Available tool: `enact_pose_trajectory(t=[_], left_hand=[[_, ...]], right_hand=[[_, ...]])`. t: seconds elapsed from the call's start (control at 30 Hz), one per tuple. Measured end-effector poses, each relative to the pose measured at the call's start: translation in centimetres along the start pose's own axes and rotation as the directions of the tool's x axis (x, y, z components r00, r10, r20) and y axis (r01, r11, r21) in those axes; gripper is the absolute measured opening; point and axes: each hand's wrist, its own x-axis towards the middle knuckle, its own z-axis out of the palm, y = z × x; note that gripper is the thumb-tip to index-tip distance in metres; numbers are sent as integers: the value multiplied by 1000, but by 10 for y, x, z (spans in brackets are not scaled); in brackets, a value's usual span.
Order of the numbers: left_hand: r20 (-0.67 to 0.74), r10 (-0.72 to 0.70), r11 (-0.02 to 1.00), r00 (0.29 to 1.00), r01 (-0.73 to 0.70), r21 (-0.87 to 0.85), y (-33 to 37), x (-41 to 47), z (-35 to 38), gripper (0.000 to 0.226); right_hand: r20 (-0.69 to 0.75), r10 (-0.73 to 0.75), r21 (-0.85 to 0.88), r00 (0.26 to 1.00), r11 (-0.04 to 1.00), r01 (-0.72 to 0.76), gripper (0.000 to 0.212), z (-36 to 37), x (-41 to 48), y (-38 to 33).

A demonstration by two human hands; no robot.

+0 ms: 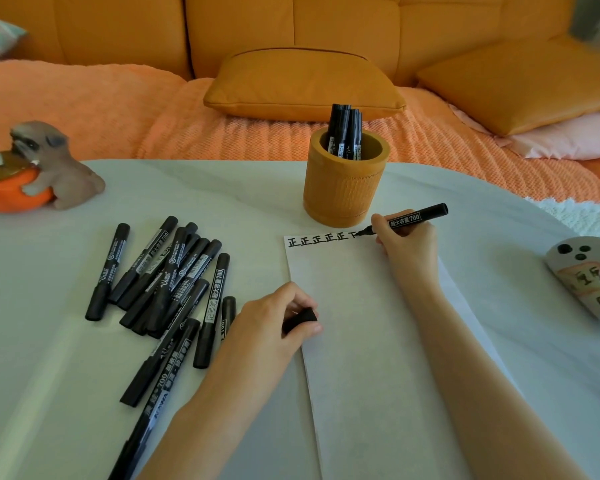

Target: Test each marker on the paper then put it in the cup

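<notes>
Uncapped black felt marker (419,215), gripped in the curled fingers of the right hand (409,244). Its tip touches the white paper sheet (361,341) just left of those fingertips, at the end of a row of black written characters (317,242). The left hand (271,323) rests on the sheet's left edge, thumb and fingers pinching the black marker cap (300,319). Just beyond the right fingers stands the orange cylindrical cup (343,192), holding capped black markers (345,133). Left of the left fingers, a loose heap of markers (174,282) lies on the white table (222,188).
</notes>
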Motion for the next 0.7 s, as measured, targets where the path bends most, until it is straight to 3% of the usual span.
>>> enact_pose_trajectory(t=[0.7], left_hand=[[6, -6, 1000, 1000, 6, 1, 2, 1, -1, 13]], right_hand=[[44, -1, -25, 999, 1000, 2, 23, 1, -1, -1]])
